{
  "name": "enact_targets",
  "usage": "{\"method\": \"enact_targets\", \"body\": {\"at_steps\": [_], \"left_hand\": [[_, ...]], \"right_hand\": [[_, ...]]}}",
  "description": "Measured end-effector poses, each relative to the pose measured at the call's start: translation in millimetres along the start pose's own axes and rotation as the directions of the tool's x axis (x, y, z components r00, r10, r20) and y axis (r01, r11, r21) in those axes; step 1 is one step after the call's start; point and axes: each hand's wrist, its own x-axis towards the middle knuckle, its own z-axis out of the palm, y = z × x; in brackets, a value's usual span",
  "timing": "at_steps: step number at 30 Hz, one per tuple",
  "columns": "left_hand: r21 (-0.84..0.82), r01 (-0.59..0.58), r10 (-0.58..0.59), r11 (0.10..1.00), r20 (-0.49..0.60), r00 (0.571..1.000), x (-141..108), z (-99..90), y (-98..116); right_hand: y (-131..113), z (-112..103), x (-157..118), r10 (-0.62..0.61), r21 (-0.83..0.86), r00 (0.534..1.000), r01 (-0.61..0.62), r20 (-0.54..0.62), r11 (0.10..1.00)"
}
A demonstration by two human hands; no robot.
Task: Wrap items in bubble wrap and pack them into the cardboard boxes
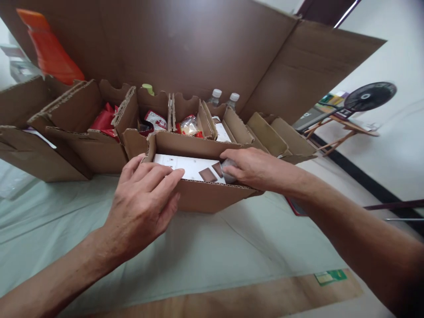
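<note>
1. The left hand (142,194) lay over the left front corner of the foremost cardboard bin (205,196), fingers slightly spread across the rim and reaching the white box (185,166), thumb outside the front wall; how firmly it gripped could not be told.
2. The right hand (247,166) was curled inside the bin's right end, beside a greyish item (229,169); whether it pinched that could not be told.
3. The white box, printed with brown squares, lay inside the bin, which rested on pale green cloth (212,251).
4. Behind stood more cardboard compartments (88,150), one holding a red packet (104,121).
</note>
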Motion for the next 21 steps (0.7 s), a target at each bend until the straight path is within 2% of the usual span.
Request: {"method": "enact_targets", "body": {"at_steps": [3, 5, 8, 12, 14, 15, 16, 17, 19, 21], "left_hand": [[-0.001, 0.007, -0.007, 1.0, -0.012, 1.0, -0.1, 0.5, 2.7], [-0.007, 0.014, -0.014, 1.0, -0.025, 1.0, -0.5, 1.1, 3.7], [-0.018, 0.024, -0.025, 1.0, -0.027, 0.999, -1.1, 2.4, 3.3], [-0.014, 0.025, -0.025, 1.0, -0.013, 1.0, 0.7, 2.7, 5.4], [-0.034, 0.032, -0.033, 0.999, -0.024, 0.999, -0.1, 0.6, 8.9], [-0.047, 0.046, -0.048, 0.998, -0.045, 0.998, -2.3, -1.1, 10.4], [-0.06, 0.068, -0.073, 0.996, -0.078, 0.994, -6.3, -3.0, 11.3], [-0.074, 0.105, -0.112, 0.992, -0.11, 0.988, -12.1, -4.8, 10.8], [-0.129, 0.215, -0.234, 0.968, -0.157, 0.959, -28.8, -6.8, 4.9], [-0.26, 0.35, -0.39, 0.9, -0.121, 0.913, -47.7, -3.7, -6.6]], "right_hand": [[0.9, -1.3, -12.2, -0.014, 0.091, 1.0, 0.016, -0.019, 0.996], [2.8, -0.9, -13.8, -0.071, 0.107, 0.997, 0.073, -0.022, 0.992], [3.1, 2.1, -4.6, -0.135, 0.099, 0.991, 0.133, 0.007, 0.986], [-1.5, -0.4, 8.9, -0.095, 0.074, 0.995, 0.092, 0.037, 0.993], [1.6, -4.8, 0.2, -0.087, 0.104, 0.996, 0.089, -0.027, 0.991], [5.8, -5.9, -10.2, -0.078, 0.14, 0.991, 0.094, -0.111, 0.986], [11.5, -5.2, -24.3, -0.049, 0.192, 0.972, 0.095, -0.23, 0.977], [18.3, -1.7, -41.1, 0.004, 0.257, 0.932, 0.097, -0.363, 0.961], [32.0, 15.4, -76.3, 0.164, 0.408, 0.795, 0.114, -0.585, 0.906], [39.7, 45.1, -101.5, 0.302, 0.546, 0.719, 0.127, -0.626, 0.828]]}}
